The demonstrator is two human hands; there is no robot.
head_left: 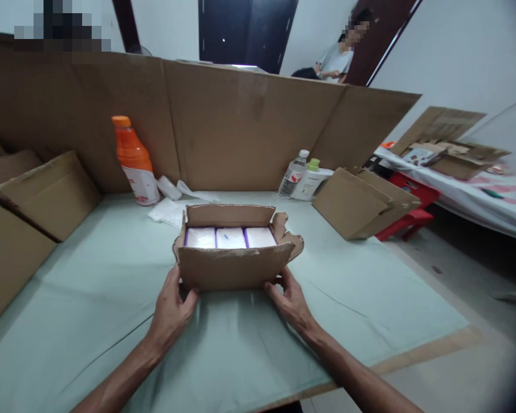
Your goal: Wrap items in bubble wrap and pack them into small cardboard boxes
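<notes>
Small open brown cardboard box (236, 252) sits mid pale-green surface (90, 298), three white wrapped packs (231, 237) inside. Left hand (172, 307) and right hand (290, 298) grip its near bottom corners. Likely light, walls thin and bendy; hold low at corners, not the torn flap.

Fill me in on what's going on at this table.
A person grips a small open box at its near corners, left hand on one side and right hand on the other. The box sits on the table with its flaps up, and three white packs lie side by side inside. An orange bottle stands behind to the left, a clear bottle and a closed carton to the right. Another person is by the far doorway.
</notes>
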